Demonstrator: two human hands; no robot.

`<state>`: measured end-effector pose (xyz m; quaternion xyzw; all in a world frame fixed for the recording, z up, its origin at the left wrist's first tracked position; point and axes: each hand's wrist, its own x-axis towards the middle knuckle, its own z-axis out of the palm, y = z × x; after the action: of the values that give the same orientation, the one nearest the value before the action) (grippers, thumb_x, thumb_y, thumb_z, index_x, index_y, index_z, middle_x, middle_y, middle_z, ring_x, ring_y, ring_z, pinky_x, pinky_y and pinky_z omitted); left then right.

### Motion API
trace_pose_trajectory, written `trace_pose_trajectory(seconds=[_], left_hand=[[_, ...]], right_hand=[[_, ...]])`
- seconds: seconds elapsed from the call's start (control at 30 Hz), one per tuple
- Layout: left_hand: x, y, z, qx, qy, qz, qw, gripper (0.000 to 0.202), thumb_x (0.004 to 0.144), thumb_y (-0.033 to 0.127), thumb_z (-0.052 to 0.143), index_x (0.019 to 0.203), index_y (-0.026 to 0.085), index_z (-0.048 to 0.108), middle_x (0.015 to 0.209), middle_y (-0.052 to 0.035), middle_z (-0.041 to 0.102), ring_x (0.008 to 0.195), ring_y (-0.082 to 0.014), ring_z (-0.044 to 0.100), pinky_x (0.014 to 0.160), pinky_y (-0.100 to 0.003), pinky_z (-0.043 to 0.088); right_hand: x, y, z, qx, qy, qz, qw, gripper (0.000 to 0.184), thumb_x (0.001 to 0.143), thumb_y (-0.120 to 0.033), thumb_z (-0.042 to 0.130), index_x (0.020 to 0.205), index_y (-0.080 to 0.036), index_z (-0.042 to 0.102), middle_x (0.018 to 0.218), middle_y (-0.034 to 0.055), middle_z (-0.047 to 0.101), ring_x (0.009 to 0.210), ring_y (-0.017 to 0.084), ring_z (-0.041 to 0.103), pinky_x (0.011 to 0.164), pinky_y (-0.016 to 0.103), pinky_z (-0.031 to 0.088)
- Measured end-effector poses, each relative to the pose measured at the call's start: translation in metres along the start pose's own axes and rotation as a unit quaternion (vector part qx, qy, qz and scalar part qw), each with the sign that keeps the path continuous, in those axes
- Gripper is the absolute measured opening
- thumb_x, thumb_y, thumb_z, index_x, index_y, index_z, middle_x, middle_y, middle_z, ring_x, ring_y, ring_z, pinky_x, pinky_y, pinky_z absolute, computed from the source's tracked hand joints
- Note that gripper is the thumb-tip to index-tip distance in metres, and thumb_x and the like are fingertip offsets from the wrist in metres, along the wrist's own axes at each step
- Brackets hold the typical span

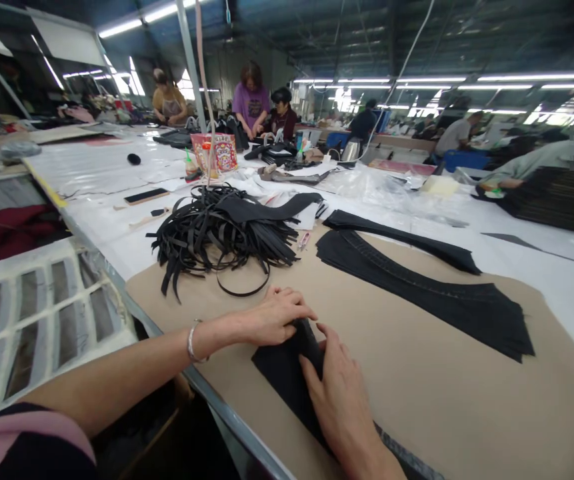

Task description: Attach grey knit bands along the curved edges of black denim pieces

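Note:
A black fabric piece [281, 373] lies on the brown paper sheet [417, 387] near the table's front edge. My left hand [271, 317], with a bracelet on the wrist, rests on the piece's upper end, fingers curled over its edge. My right hand [339, 393] lies flat on the same piece, fingers stretched out and pressing it down. Beyond the hands sits a tangled heap of black straps [221, 233], and to the right a stack of long curved black fabric pieces [431, 293].
Another curved black piece [401, 237] lies further back. A colourful bag [215, 153], a kettle [351, 151] and clear plastic sheets stand on the white table [97, 180]. Several people work at the far end and right. A white grid frame [31, 313] stands at the left.

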<state>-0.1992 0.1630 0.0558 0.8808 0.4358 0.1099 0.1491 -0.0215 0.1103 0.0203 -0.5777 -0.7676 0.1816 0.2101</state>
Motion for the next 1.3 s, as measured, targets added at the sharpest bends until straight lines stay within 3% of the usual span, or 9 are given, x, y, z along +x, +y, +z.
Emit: trace_pose_trajectory(seconds=[0.17, 0.33, 0.43, 0.53, 0.67, 0.97, 1.3], left_hand=[[0.008, 0.003, -0.009, 0.018, -0.021, 0.031, 0.999, 0.055, 0.07, -0.001, 0.046, 0.11, 0.032, 0.064, 0.108, -0.0028, 0.055, 0.109, -0.0206, 0.048, 0.093, -0.039, 0.029], [0.018, -0.001, -0.008, 0.019, -0.075, 0.058, 0.995, 0.029, 0.075, 0.013, 0.06, 0.099, 0.029, 0.067, 0.116, -0.0027, 0.056, 0.113, -0.0249, 0.045, 0.096, -0.044, 0.026], [0.025, -0.006, -0.004, 0.001, -0.075, 0.059, 0.995, 0.014, 0.077, 0.016, 0.064, 0.087, 0.024, 0.068, 0.11, -0.0012, 0.06, 0.111, -0.0232, 0.047, 0.095, -0.042, 0.025], [0.029, -0.007, -0.002, -0.015, -0.085, 0.063, 0.994, 0.013, 0.076, 0.011, 0.064, 0.082, 0.022, 0.067, 0.099, 0.0005, 0.065, 0.104, -0.0197, 0.052, 0.093, -0.039, 0.025], [0.029, -0.007, 0.0, -0.014, -0.08, 0.075, 0.994, 0.02, 0.074, 0.006, 0.063, 0.083, 0.023, 0.069, 0.089, 0.0025, 0.069, 0.1, -0.0178, 0.054, 0.093, -0.039, 0.024], [0.019, -0.019, 0.01, 0.033, -0.007, 0.142, 0.989, 0.022, 0.084, 0.012, 0.059, 0.09, 0.029, 0.071, 0.093, 0.0021, 0.071, 0.107, -0.019, 0.053, 0.104, -0.047, 0.014], [0.005, -0.018, 0.001, 0.111, -0.014, 0.19, 0.975, 0.04, 0.084, 0.007, 0.054, 0.11, 0.036, 0.064, 0.103, 0.0015, 0.068, 0.117, -0.0213, 0.048, 0.109, -0.052, 0.012]], right_hand=[[0.007, -0.005, -0.002, 0.027, -0.034, 0.058, 0.997, 0.037, 0.086, -0.021, 0.049, 0.122, -0.014, 0.05, 0.104, 0.0113, 0.068, 0.096, 0.025, 0.064, 0.077, 0.034, 0.044], [0.01, -0.011, -0.011, -0.014, -0.063, 0.078, 0.995, 0.024, 0.086, -0.018, 0.047, 0.107, -0.017, 0.058, 0.091, 0.0088, 0.07, 0.086, 0.024, 0.066, 0.069, 0.031, 0.042], [0.012, -0.013, -0.013, -0.016, -0.064, 0.076, 0.995, 0.018, 0.085, -0.018, 0.046, 0.094, -0.02, 0.061, 0.084, 0.0066, 0.071, 0.078, 0.023, 0.067, 0.062, 0.029, 0.039], [0.013, -0.012, -0.012, -0.019, -0.048, 0.075, 0.996, 0.017, 0.084, -0.018, 0.047, 0.087, -0.022, 0.063, 0.084, 0.0051, 0.07, 0.076, 0.021, 0.066, 0.062, 0.029, 0.039], [0.01, -0.008, -0.007, -0.028, -0.014, 0.057, 0.998, 0.019, 0.084, -0.014, 0.046, 0.09, -0.021, 0.062, 0.089, 0.0046, 0.067, 0.081, 0.02, 0.064, 0.068, 0.029, 0.042], [0.0, 0.003, 0.002, -0.015, 0.003, 0.0, 1.0, 0.022, 0.089, -0.011, 0.042, 0.094, -0.019, 0.063, 0.091, 0.0054, 0.061, 0.085, 0.019, 0.059, 0.076, 0.03, 0.045], [-0.011, 0.01, 0.012, -0.054, 0.015, -0.076, 0.996, 0.044, 0.081, 0.006, 0.037, 0.108, -0.016, 0.063, 0.095, 0.0069, 0.058, 0.089, 0.02, 0.052, 0.082, 0.032, 0.046]])
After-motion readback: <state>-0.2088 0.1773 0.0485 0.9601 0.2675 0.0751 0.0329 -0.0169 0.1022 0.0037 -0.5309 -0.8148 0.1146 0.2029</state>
